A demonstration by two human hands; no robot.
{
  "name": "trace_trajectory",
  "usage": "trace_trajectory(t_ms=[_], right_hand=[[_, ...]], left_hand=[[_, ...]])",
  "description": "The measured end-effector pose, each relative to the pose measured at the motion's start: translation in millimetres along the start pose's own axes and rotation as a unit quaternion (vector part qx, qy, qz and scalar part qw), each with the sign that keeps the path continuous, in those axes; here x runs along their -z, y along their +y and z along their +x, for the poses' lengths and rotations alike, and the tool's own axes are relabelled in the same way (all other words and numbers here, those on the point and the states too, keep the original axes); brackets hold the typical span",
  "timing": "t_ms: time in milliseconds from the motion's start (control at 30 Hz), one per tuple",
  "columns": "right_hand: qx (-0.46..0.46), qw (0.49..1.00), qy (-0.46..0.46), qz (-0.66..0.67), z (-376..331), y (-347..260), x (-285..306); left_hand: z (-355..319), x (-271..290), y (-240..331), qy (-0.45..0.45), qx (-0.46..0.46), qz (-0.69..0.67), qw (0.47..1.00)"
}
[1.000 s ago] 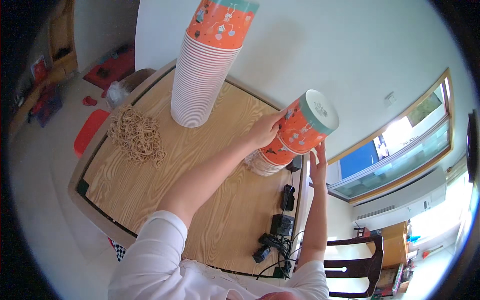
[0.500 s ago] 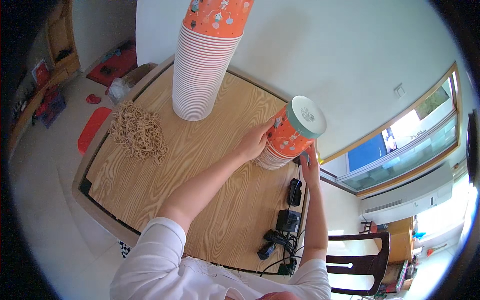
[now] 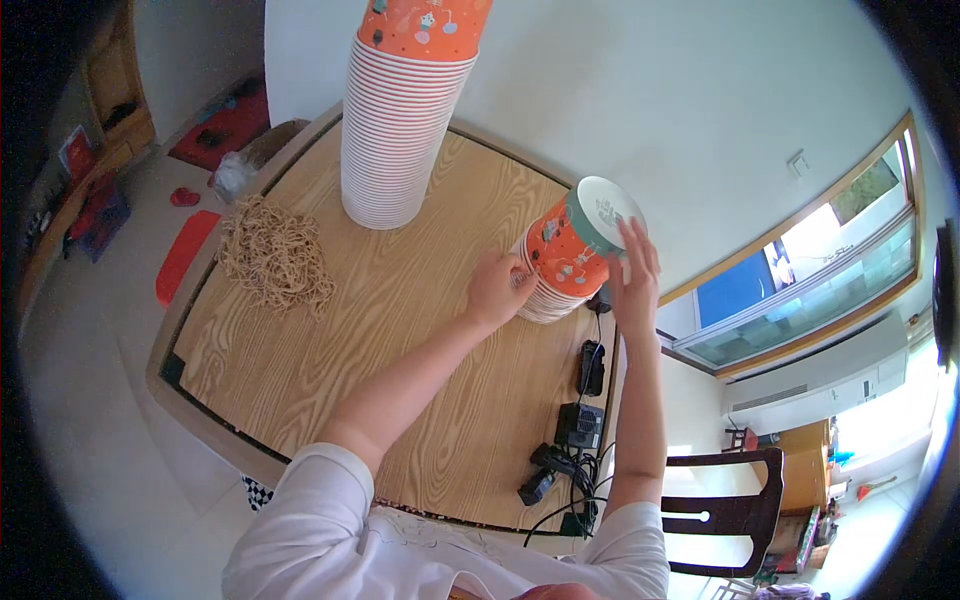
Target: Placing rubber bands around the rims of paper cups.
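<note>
A short stack of upside-down paper tubs [image 3: 566, 252] stands at the table's right side, its top one orange with a green band and a white base. My left hand [image 3: 498, 290] is closed at the stack's near-left rims, thumb and fingers pinched together against them. On the other side, my right hand [image 3: 634, 285] has its fingers stretched out beside the top tub's green band and white base. Further left rises a tall stack of the same paper tubs [image 3: 400, 135], white rims showing below the orange top one.
A tangled heap of thin tan bands [image 3: 272, 252] lies on the wooden table [image 3: 400, 400] at the left. Black adapters and cables [image 3: 578, 425] run along the right edge. A dark chair [image 3: 730, 510] stands at the right, a red stool [image 3: 188, 258] at the left.
My right hand has moved up from the tub's lower side to its base, fingers now spread. My left hand has slid down to the rims. The view has shifted slightly.
</note>
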State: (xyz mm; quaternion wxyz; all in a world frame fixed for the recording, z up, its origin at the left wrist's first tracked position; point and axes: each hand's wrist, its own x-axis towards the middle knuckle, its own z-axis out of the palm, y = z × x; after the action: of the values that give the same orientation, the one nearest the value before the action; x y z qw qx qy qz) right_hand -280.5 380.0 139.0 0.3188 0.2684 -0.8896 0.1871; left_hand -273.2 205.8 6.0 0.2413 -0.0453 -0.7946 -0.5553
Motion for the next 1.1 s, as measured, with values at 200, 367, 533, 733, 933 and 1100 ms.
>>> trace_trajectory(t_ms=[200,367,533,733,933,1100], right_hand=[[0.019,0.997,-0.038,-0.070,-1.5,-12.9,-5.4],[0.024,0.997,-0.036,-0.056,-2.0,-10.2,-6.7],[0.021,0.997,-0.032,-0.061,-1.6,-13.1,-8.5],[0.014,0.998,-0.037,-0.043,-6.2,-10.4,-5.6],[-0.066,0.998,-0.012,-0.005,-36.8,51.6,71.7],[-0.330,0.943,-0.023,0.036,-191.4,219.4,147.0]], left_hand=[[1.8,-16.2,-4.5,0.028,0.036,-0.035,0.998],[-3.0,-18.3,-11.4,0.016,0.047,0.004,0.999],[-4.0,-14.1,-9.4,0.022,0.032,-0.004,0.999],[-2.7,-12.5,0.9,0.024,0.079,-0.070,0.994],[-73.3,9.6,-8.7,0.021,-0.018,-0.046,0.999],[-170.9,46.0,-3.6,-0.160,-0.073,0.060,0.983]])
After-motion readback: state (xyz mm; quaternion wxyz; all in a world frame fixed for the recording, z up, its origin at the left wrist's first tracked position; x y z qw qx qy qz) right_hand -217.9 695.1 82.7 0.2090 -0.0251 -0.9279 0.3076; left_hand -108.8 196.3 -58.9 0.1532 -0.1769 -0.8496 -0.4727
